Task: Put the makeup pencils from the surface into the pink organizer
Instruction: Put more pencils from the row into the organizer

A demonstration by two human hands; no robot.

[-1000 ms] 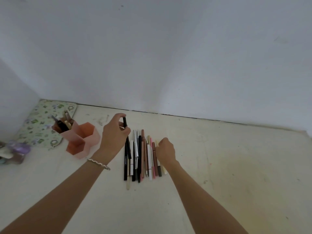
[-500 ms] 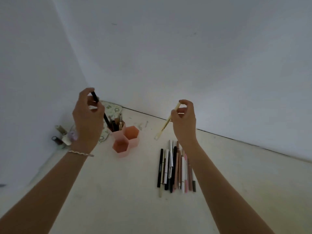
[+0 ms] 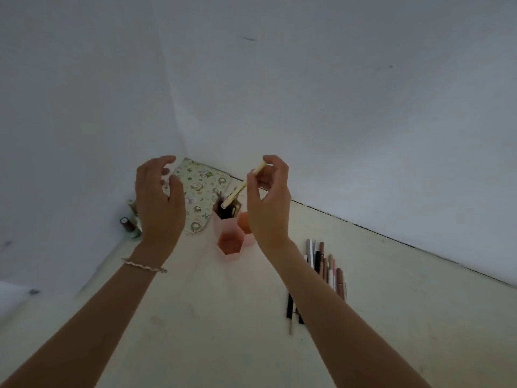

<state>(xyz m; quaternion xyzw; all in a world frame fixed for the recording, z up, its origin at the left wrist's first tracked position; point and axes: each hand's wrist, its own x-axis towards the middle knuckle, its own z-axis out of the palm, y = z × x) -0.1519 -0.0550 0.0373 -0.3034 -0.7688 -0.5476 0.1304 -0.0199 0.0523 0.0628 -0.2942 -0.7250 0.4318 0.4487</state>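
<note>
One cream pencil [image 3: 238,191], pinched by the right hand [image 3: 270,212], tilts over organizer [image 3: 230,243].

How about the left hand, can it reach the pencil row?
Likely not directly. The left hand is open, but the pencil row lies beyond the right forearm, which covers its left side while the right hand pinches a cream pencil over the pink organizer. It would have to cross that arm.

Pencil row [image 3: 321,260] partly behind right forearm [image 3: 327,309]
</note>
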